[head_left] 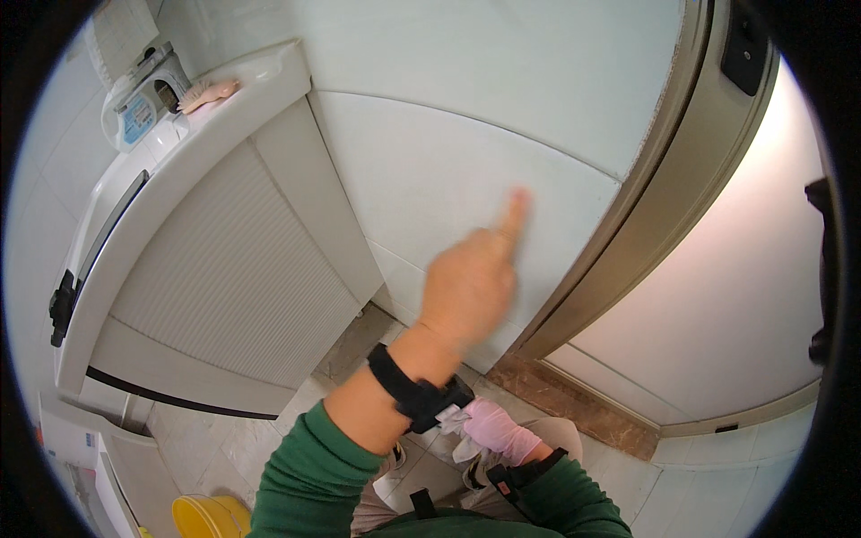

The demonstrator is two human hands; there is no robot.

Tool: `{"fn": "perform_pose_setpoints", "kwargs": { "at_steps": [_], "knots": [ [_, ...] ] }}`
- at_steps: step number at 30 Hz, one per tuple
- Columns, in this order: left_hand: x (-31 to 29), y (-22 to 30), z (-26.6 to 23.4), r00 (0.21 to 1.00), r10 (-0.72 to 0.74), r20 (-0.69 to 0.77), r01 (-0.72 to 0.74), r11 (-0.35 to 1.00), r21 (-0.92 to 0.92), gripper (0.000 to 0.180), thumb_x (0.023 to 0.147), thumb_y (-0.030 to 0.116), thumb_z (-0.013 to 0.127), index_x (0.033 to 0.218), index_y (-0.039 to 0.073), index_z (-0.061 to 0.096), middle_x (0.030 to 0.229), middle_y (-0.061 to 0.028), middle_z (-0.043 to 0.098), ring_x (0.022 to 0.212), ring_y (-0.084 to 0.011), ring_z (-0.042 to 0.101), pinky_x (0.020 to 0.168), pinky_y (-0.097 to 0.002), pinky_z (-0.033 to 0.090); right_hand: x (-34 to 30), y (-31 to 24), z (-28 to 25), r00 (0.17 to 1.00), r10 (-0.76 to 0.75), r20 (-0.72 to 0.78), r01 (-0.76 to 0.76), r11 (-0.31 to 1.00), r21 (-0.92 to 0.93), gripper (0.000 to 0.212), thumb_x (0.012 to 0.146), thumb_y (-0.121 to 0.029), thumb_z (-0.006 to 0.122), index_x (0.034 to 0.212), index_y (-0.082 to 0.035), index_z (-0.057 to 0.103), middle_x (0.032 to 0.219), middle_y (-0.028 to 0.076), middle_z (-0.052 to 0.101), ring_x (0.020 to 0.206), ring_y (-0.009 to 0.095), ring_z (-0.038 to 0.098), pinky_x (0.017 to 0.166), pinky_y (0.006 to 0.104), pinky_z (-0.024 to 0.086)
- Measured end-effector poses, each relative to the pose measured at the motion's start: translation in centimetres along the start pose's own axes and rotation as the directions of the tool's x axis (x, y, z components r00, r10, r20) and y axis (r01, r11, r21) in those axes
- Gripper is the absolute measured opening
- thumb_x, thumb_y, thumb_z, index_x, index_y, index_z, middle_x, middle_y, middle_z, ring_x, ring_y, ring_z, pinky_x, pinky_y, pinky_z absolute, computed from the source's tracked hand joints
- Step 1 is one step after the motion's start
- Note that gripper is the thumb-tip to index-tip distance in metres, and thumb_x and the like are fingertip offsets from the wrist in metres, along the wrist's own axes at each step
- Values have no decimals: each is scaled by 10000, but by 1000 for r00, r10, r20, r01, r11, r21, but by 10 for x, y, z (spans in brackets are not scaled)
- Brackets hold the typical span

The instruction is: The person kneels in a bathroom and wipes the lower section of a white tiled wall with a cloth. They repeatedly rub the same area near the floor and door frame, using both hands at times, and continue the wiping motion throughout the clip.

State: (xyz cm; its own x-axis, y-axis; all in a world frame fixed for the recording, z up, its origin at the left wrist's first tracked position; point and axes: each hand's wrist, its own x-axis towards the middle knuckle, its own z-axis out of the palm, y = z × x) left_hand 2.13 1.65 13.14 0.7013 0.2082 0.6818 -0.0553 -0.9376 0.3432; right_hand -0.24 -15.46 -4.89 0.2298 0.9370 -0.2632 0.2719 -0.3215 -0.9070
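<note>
My bare left hand (471, 282) is raised in front of the white wall panel (430, 170), its index finger stretched out and the other fingers curled in. Motion blurs it, and nothing shows in its grasp. A black strap with a small black device (435, 403) circles that wrist. Lower and to the right, my right hand (504, 435) wears a pink glove. Its fingers are closed on a crumpled grey-white cloth (466, 446), partly hidden behind the left wrist device. Both sleeves are green.
A white curved cabinet (224, 224) with a ribbed front stands on the left, bearing a pink brush (208, 93) and a detergent bottle (134, 117). At the lower left is a yellow bucket (211, 517). A brown door frame (619, 233) rises on the right above a brown marble sill (583, 403).
</note>
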Motion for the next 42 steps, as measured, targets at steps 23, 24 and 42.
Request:
{"fn": "perform_pose_setpoints", "kwargs": {
  "at_steps": [23, 24, 42],
  "knots": [
    [-63, 40, 32, 774, -27, 632, 157, 976, -151, 745, 840, 69, 559, 1521, 186, 281, 913, -181, 643, 807, -387, 629, 714, -487, 506, 23, 45, 25, 944, 10, -331, 210, 755, 622, 362, 872, -28, 541, 1229, -63, 588, 1146, 114, 635, 1080, 265, 621, 914, 376, 495],
    [-72, 40, 32, 774, -28, 633, 195, 961, -195, 722, 843, 74, 560, 1511, 178, 306, 910, -178, 640, 818, -385, 627, 727, -489, 505, 23, 41, 26, 939, 134, -316, 198, 542, 817, 358, 874, -15, 532, 1226, -63, 584, 1140, 111, 635, 1063, 269, 629, 887, 382, 514],
    [-246, 6, -1, 277, -379, 883, 635, -618, -464, 583, 1018, 468, 440, 1496, 154, 330, 1457, -124, 431, 1306, -301, 448, 1040, -453, 438, 7, -36, 20, 826, -354, -440, 378, 925, -35, 721, 744, 56, 553, 1446, -19, 404, 1435, 223, 450, 1364, 345, 406, 1134, 356, 318]
  ]
}}
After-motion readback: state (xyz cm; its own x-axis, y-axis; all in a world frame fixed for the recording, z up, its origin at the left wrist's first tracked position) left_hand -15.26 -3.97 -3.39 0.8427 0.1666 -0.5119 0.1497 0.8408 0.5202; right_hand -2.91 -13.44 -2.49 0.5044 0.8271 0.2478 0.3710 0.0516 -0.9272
